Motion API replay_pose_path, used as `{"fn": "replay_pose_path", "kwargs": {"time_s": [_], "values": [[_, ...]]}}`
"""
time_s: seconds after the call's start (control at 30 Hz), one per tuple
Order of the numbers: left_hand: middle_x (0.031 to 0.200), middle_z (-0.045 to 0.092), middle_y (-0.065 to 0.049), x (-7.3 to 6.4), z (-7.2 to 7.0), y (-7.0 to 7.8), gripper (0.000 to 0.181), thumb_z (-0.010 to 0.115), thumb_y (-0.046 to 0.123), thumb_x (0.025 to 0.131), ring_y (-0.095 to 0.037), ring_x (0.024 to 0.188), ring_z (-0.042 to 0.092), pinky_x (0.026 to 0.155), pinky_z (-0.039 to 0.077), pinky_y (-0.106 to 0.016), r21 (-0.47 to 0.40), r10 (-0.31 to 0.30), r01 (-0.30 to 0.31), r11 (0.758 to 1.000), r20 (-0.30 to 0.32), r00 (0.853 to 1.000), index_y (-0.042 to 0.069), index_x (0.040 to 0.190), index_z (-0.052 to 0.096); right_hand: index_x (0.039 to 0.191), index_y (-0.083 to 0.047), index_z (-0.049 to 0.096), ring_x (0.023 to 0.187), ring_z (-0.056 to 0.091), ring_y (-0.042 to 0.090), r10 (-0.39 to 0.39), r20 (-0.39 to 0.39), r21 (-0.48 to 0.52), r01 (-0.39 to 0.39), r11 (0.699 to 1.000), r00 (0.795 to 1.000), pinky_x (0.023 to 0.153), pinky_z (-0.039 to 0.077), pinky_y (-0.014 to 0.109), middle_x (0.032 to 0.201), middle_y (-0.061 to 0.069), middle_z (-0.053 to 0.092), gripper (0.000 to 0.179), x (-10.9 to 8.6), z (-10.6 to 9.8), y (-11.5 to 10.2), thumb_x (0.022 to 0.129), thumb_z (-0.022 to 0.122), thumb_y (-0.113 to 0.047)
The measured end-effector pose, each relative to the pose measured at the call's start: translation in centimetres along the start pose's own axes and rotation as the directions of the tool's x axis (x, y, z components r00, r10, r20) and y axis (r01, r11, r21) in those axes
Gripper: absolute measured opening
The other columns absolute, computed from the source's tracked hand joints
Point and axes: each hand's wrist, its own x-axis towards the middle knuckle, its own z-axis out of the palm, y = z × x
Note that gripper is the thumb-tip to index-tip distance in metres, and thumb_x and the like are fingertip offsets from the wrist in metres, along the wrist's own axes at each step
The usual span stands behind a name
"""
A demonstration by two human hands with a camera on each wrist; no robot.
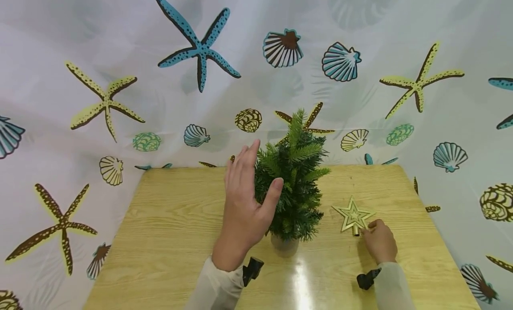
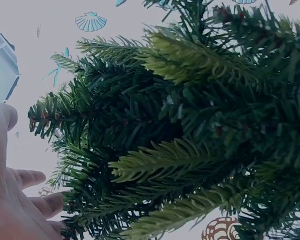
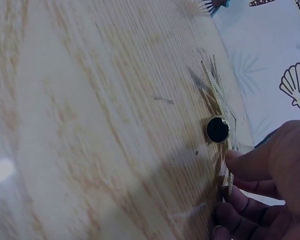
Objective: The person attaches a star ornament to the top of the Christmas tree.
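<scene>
A small artificial Christmas tree [image 1: 294,185] stands upright on a pale round base [image 1: 284,246]. At its left side is my left hand [image 1: 244,207], fingers straight and thumb spread; in the left wrist view the fingertips [image 2: 47,205] reach among the outer needles of the tree [image 2: 155,150]. To the right of the tree, my right hand [image 1: 380,242] pinches a lower point of a gold star tree topper [image 1: 353,215] between thumb and fingers. In the right wrist view the topper [image 3: 218,129] appears edge-on, its dark socket opening facing the camera.
Both things are on a wooden table [image 1: 172,238]. Behind and around it hangs a white curtain [image 1: 248,91] printed with starfish and shells. A small black camera sits on each wrist, the left one [image 1: 252,271] near the tree's base.
</scene>
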Motion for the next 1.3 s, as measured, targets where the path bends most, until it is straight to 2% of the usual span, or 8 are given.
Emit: {"fn": "replay_pose_path", "kwargs": {"time_s": [0.23, 0.47, 0.57, 0.67, 0.83, 0.97, 1.2, 1.3], "values": [[0.156, 0.048, -0.004, 1.0, 0.3, 0.6, 0.064, 0.044, 0.054, 0.109, -0.021, 0.144, 0.044, 0.121, 0.009, -0.064, 0.031, 0.038, -0.037, 0.999, -0.017, 0.999, 0.017, 0.161, 0.038, 0.118, 0.007, 0.059, 0.075, 0.064, 0.030, -0.001, 0.013, 0.045, 0.001, 0.999, 1.000, 0.059, 0.050, 0.042, 0.104, 0.027, 0.067, 0.030, 0.1, -0.5, 0.1, 0.100, 0.066, -0.016], [0.156, 0.047, -0.009, 1.3, 0.4, 0.9, 0.065, 0.041, 0.055, 0.108, -0.022, 0.145, 0.043, 0.121, 0.017, -0.062, 0.046, -0.026, 0.025, 0.999, 0.015, 1.000, 0.012, 0.157, 0.045, 0.121, 0.018, 0.062, 0.089, 0.065, 0.038, -0.010, 0.071, 0.136, 0.000, 0.991, 0.997, 0.071, 0.054, 0.045, 0.109, 0.032, 0.065, 0.036, 0.1, -1.2, -0.4, 0.101, 0.062, -0.013], [0.157, 0.046, -0.011, 1.4, 0.4, 1.1, 0.063, 0.044, 0.052, 0.108, -0.025, 0.145, 0.042, 0.120, 0.020, -0.061, 0.060, -0.038, 0.037, 0.998, 0.018, 0.999, 0.010, 0.155, 0.048, 0.118, 0.019, 0.063, 0.086, 0.064, 0.035, -0.002, 0.074, 0.177, -0.011, 0.984, 0.997, 0.069, 0.053, 0.041, 0.105, 0.031, 0.066, 0.034, 0.1, -1.2, -0.7, 0.101, 0.061, -0.011], [0.157, 0.046, -0.013, 1.7, 0.3, 1.1, 0.058, 0.048, 0.046, 0.108, -0.027, 0.145, 0.043, 0.118, 0.023, -0.064, 0.064, -0.034, 0.033, 0.997, 0.013, 0.999, 0.008, 0.151, 0.052, 0.116, 0.017, 0.063, 0.075, 0.062, 0.026, 0.014, 0.080, 0.234, -0.033, 0.972, 0.997, 0.062, 0.050, 0.034, 0.094, 0.023, 0.067, 0.032, 0.0, -1.2, -0.9, 0.102, 0.060, -0.011], [0.159, 0.042, -0.013, 2.2, 0.2, 1.3, 0.054, 0.051, 0.044, 0.108, -0.030, 0.144, 0.045, 0.112, 0.035, -0.062, 0.057, -0.028, 0.027, 0.998, 0.016, 0.999, 0.006, 0.146, 0.057, 0.115, 0.013, 0.063, 0.069, 0.061, 0.020, 0.035, 0.135, 0.352, -0.081, 0.933, 0.990, 0.059, 0.050, 0.033, 0.089, 0.014, 0.066, 0.031, -0.2, -1.2, -1.2, 0.105, 0.058, -0.016], [0.161, 0.040, -0.012, 2.6, 0.3, 1.5, 0.053, 0.052, 0.044, 0.107, -0.031, 0.142, 0.046, 0.111, 0.036, -0.061, 0.076, -0.009, 0.007, 0.997, 0.021, 1.000, 0.007, 0.145, 0.058, 0.111, 0.010, 0.064, 0.072, 0.061, 0.020, 0.050, 0.170, 0.425, -0.120, 0.897, 0.984, 0.059, 0.049, 0.035, 0.091, 0.012, 0.067, 0.029, -0.2, -1.3, -1.4, 0.108, 0.057, -0.018], [0.156, 0.046, -0.012, 3.3, 0.8, 1.5, 0.050, 0.053, 0.043, 0.107, -0.032, 0.140, 0.048, 0.120, 0.017, -0.063, 0.127, 0.026, -0.028, 0.992, 0.022, 0.999, 0.009, 0.143, 0.060, 0.116, 0.008, 0.058, 0.077, 0.061, 0.017, 0.085, 0.194, 0.562, -0.182, 0.807, 0.977, 0.064, 0.052, 0.032, 0.093, 0.006, 0.063, 0.031, -0.5, -1.8, -1.7, 0.112, 0.048, -0.021], [0.157, 0.046, -0.011, 3.4, 1.0, 1.5, 0.049, 0.052, 0.044, 0.107, -0.033, 0.139, 0.049, 0.121, 0.008, -0.065, 0.134, 0.021, -0.024, 0.991, 0.023, 1.000, 0.010, 0.142, 0.061, 0.112, 0.005, 0.055, 0.076, 0.059, 0.018, 0.077, 0.196, 0.589, -0.180, 0.788, 0.978, 0.065, 0.051, 0.033, 0.094, 0.007, 0.059, 0.033, -0.4, -1.8, -1.6, 0.114, 0.041, -0.025]]}}
